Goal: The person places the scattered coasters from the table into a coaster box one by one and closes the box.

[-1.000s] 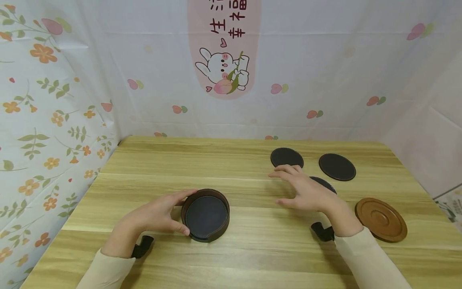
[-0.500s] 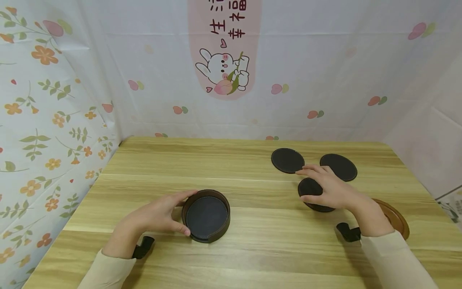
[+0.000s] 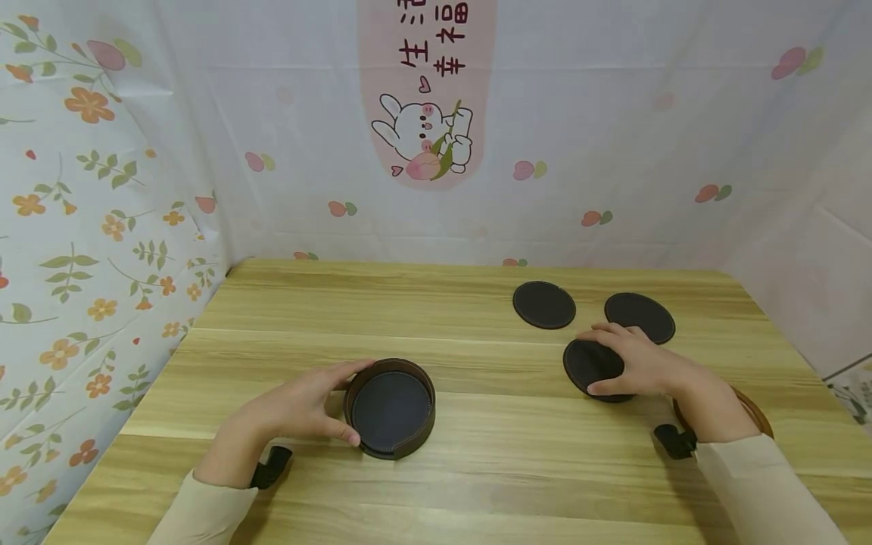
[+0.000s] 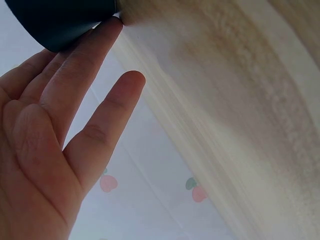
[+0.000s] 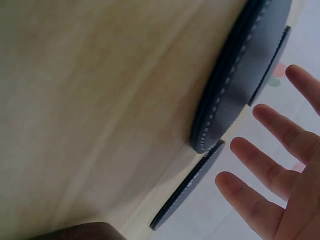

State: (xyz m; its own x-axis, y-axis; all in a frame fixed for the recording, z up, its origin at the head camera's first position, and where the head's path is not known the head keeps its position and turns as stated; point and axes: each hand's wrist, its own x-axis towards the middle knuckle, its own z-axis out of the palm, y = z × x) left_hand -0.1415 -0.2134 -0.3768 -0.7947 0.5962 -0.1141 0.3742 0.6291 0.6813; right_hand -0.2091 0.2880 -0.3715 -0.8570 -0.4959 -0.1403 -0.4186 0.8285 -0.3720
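Hands spread: left [image 3: 300, 405] touches holder [image 3: 421, 437], right [image 3: 639, 362] over coaster [image 3: 587, 366].

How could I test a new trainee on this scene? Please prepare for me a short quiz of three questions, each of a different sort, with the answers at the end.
1. Count: outside the round holder, in how many separate spots on the table do black discs lie?
2. True or false: the right hand touches the round holder.
3. Multiple choice: in the head view, what does the right forearm partly cover? (a) The wall drawing (b) A brown disc (c) The round holder

Key: 1. Three. 2. False; the left hand touches it, while the right hand is at one of the black discs. 3. b.
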